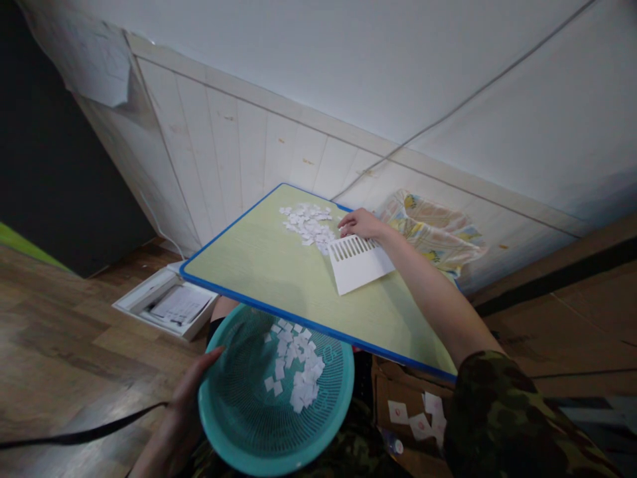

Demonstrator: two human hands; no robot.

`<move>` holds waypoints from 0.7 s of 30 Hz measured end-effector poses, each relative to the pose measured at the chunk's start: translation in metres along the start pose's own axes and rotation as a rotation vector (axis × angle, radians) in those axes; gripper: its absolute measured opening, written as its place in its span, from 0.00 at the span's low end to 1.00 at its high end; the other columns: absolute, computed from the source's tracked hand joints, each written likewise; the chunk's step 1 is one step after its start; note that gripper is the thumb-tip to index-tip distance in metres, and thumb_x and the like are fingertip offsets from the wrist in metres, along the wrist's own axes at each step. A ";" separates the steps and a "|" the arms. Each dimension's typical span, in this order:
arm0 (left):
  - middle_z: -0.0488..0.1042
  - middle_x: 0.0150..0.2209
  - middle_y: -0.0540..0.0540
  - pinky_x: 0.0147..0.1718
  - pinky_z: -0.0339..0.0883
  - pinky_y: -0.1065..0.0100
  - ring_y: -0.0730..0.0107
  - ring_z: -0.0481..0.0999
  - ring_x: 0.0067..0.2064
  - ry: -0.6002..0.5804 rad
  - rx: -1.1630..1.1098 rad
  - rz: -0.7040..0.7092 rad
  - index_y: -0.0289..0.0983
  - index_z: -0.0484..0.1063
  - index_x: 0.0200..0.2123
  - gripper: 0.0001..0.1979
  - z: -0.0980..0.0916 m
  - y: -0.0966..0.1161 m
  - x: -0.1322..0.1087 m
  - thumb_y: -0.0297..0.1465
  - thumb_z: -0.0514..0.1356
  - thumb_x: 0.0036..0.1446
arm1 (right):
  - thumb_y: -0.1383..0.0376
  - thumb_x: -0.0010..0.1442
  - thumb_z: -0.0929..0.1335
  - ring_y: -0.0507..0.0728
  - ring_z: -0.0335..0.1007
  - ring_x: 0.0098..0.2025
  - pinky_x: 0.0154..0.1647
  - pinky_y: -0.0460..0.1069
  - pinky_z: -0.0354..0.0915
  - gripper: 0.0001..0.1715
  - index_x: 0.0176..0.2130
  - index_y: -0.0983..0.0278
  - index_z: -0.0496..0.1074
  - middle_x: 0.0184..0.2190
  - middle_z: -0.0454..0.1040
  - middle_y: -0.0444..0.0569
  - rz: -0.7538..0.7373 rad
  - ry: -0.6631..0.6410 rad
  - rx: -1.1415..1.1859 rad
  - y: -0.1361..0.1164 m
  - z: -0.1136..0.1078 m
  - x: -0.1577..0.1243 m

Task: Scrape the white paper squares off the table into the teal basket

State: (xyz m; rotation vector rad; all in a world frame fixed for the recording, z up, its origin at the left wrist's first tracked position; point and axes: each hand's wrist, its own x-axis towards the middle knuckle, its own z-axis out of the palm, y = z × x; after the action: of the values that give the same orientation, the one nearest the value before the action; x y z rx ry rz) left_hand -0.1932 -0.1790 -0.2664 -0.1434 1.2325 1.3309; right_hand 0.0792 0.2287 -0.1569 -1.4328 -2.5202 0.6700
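Observation:
A teal plastic basket [233, 425] holds many small white paper squares [293, 352]. My left hand [192, 382] grips its left rim, the thumb over the edge. On the light green table [259, 265] with a blue edge lies a loose pile of similar white squares [308, 222]. My right hand [355, 224] is just right of that pile, fingers curled and close together; whatever is between them is too small to make out. Below it rests a white card with a row of slots [361, 269], touching the pile's lower right side.
A patterned cloth [432, 232] stands against the wall behind my right forearm. An open white box with papers [174, 305] is on the wooden floor at left. A cardboard box [385, 385] with white cards sits below the table's right side. A black strap crosses the lower left.

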 end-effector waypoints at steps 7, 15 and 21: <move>0.87 0.28 0.44 0.36 0.84 0.64 0.48 0.88 0.36 -0.021 -0.013 0.024 0.38 0.84 0.30 0.02 0.005 0.002 -0.005 0.30 0.71 0.53 | 0.55 0.57 0.75 0.53 0.68 0.27 0.31 0.48 0.62 0.16 0.31 0.68 0.83 0.26 0.80 0.50 -0.009 -0.001 -0.086 -0.023 0.008 -0.014; 0.86 0.26 0.44 0.35 0.84 0.61 0.47 0.88 0.33 0.005 -0.026 -0.013 0.37 0.85 0.31 0.04 0.011 0.006 -0.012 0.31 0.71 0.51 | 0.54 0.57 0.74 0.52 0.68 0.29 0.33 0.47 0.60 0.18 0.32 0.68 0.82 0.27 0.79 0.48 -0.079 -0.029 -0.032 -0.035 0.014 -0.022; 0.86 0.25 0.45 0.32 0.84 0.62 0.46 0.88 0.32 0.002 -0.032 -0.014 0.38 0.84 0.28 0.05 0.015 0.008 -0.014 0.32 0.73 0.45 | 0.59 0.54 0.74 0.52 0.70 0.30 0.35 0.47 0.62 0.14 0.34 0.69 0.83 0.29 0.81 0.49 -0.084 -0.083 0.064 -0.039 0.011 -0.028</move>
State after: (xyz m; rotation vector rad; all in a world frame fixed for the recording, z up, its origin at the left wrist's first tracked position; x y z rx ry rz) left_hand -0.1869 -0.1752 -0.2456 -0.1758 1.2101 1.3389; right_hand 0.0601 0.1846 -0.1471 -1.2956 -2.5799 0.8030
